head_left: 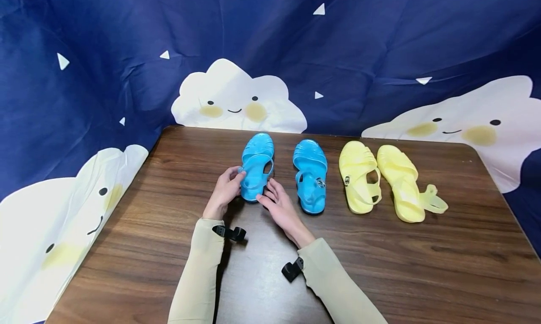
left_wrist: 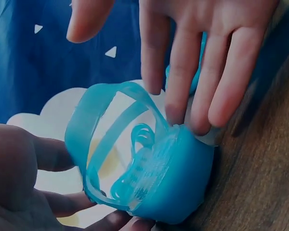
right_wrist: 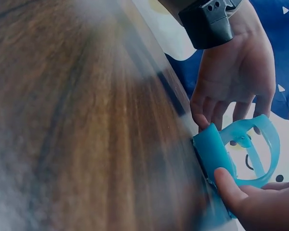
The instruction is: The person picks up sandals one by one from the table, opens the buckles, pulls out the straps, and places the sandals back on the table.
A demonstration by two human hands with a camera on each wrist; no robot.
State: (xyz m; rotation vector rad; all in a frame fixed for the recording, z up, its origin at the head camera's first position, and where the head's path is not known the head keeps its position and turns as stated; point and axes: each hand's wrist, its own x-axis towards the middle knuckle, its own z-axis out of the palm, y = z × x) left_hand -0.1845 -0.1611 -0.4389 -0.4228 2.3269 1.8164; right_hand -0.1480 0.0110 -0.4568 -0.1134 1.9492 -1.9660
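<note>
A blue jelly sandal (head_left: pixel 258 169) lies toe-away near the table's far edge, with both hands at its heel end. My left hand (head_left: pixel 225 191) grips its left side, thumb and fingers at the strap by the buckle. At the right of the heel, my right hand (head_left: pixel 282 209) touches the sandal with fairly straight fingers (left_wrist: pixel 226 77), its thumb against the heel in the right wrist view. The ankle strap (left_wrist: pixel 84 125) stands up in a loop. A second blue sandal (head_left: pixel 310 173) lies to the right, its metal buckle showing on the right side.
Further right lie two yellow sandals: one with its strap looped (head_left: pixel 359 176), the other with its strap spread out to the side (head_left: pixel 401 183). All are on a dark wooden table (head_left: pixel 139 249). Behind hangs a blue cloth (head_left: pixel 270 28) with clouds and white triangles.
</note>
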